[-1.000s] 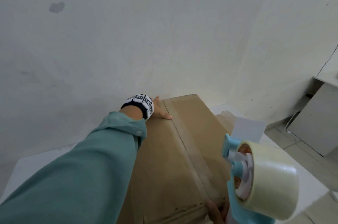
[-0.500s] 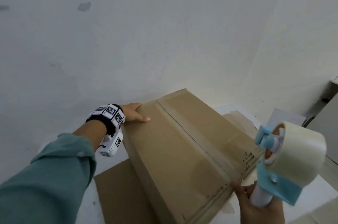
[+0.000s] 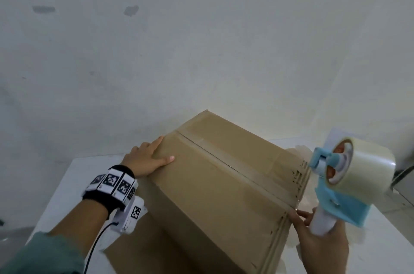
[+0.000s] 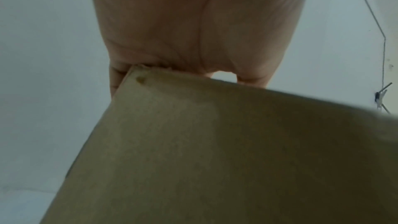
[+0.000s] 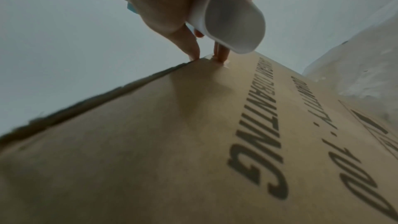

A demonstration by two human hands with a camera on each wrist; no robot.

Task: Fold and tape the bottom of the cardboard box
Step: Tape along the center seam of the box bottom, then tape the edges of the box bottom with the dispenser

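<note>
Cardboard box [image 3: 224, 184] flaps folded, 1 tape strip along the middle seam. Left hand [image 3: 145, 161] flat on top; right hand [image 3: 322, 242] gripping tape dispenser [image 3: 349, 186], fingertips [image 5: 221, 55] pressing the tape end. More taping maybe left.

The left hand [image 4: 193, 23] fills the upper middle of the left wrist view, palm seen from below; its fingers [image 4: 114, 77] reach away from the camera and lie over the top edge of the cardboard box [image 4: 215, 151]; one fingertip shows just left of the box's near corner, another just right of a small gap of light; the brown side of the box spreads below the fingers, blurred and dim; a pale wall [image 4: 43, 40] lies behind; a thin dark line [image 4: 383, 57] runs down it, well right of the fingers.
</note>
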